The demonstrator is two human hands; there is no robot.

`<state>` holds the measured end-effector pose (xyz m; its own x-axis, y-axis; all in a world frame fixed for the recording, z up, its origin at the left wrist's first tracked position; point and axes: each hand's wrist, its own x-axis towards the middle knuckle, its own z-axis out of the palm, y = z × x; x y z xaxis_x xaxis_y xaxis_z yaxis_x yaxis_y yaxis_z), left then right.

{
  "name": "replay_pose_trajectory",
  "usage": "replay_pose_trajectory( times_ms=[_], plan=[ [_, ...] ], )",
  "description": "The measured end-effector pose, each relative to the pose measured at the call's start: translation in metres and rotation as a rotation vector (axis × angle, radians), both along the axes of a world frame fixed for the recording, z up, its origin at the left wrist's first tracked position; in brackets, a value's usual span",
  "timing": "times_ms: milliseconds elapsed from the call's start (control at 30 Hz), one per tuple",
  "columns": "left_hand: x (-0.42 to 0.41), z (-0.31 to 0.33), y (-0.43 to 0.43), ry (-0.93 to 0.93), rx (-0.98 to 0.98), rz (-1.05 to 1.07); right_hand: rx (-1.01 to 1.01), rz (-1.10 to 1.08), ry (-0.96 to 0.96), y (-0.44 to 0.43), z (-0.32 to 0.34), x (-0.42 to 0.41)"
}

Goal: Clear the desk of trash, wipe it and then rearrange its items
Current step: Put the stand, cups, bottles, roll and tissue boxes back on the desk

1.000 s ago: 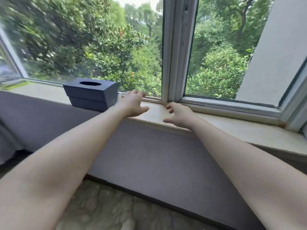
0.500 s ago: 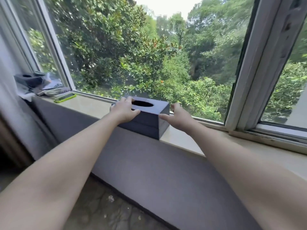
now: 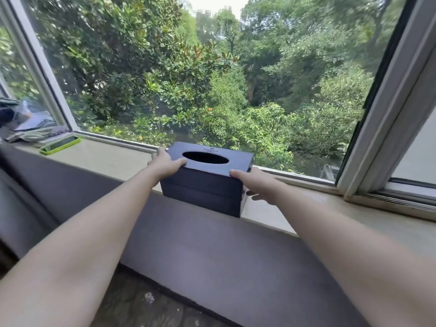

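Navy tissue box (image 3: 203, 185) sits at the sill's (image 3: 106, 156) front edge. My left hand (image 3: 165, 164) and right hand (image 3: 257, 187) clamp its ends, fingers (image 3: 236, 173) apparently grasping, though the far ones are hidden. An uneven squeeze could tip it off.

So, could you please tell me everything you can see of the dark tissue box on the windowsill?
The tissue box is a dark navy, matte rectangular box with an oval opening in its top, no tissue showing, and a faint imprint behind it. A seam runs along its front, like a lid over a base. It stands upright on the pale windowsill, front near the sill's edge. The left hand grips its left end, the right hand its right end.
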<state>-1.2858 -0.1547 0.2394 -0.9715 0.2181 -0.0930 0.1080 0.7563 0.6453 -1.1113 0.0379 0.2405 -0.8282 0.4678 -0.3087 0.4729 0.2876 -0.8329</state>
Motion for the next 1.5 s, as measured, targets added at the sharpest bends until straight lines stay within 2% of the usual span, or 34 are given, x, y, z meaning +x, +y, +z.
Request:
replay_pose_trajectory(
  times_ms=[167,300,533,767,900,1133,1500],
  plan=[
    [-0.014,0.008,0.003,-0.114,0.203,0.065,-0.219,-0.088,0.063,0.003,-0.005,-0.006],
    [-0.007,0.011,0.015,-0.194,0.305,0.031,-0.337,-0.216,0.129,0.022,-0.001,0.008],
    [0.04,0.027,0.08,-0.285,0.421,-0.126,-0.313,-0.413,0.28,0.06,0.006,0.064],
    [0.107,0.031,0.167,-0.42,0.479,-0.33,-0.27,-0.651,0.354,0.109,0.011,0.167],
    [0.161,0.025,0.222,-0.497,0.492,-0.464,-0.238,-0.804,0.395,0.134,0.013,0.24],
    [0.288,0.023,0.312,-0.515,0.44,-0.684,-0.201,-1.044,0.474,0.168,0.008,0.384],
    [0.558,-0.009,0.419,-0.605,0.288,-1.086,-0.141,-1.463,0.496,0.158,-0.029,0.662]
  ],
)
